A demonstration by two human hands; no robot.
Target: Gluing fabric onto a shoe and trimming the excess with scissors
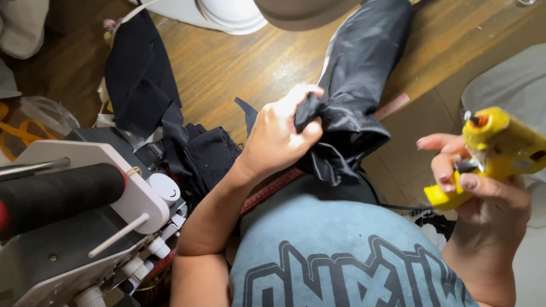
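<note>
My left hand [280,135] is closed around a bunched end of a long black fabric piece [358,68] that stretches away across the wooden floor. Off to the right, my right hand [483,187] grips a yellow glue gun [493,152], a finger resting on its trigger. The gun sits apart from the fabric, about a hand's width to its right. Below both hands is my grey-blue printed shirt [341,250].
A sewing machine with a black thread spool [57,196] stands at the lower left. More black cloth [142,74] lies on the wooden floor [239,62]. A red measuring strip [267,193] runs under my left forearm. A white round object [227,14] sits at the top.
</note>
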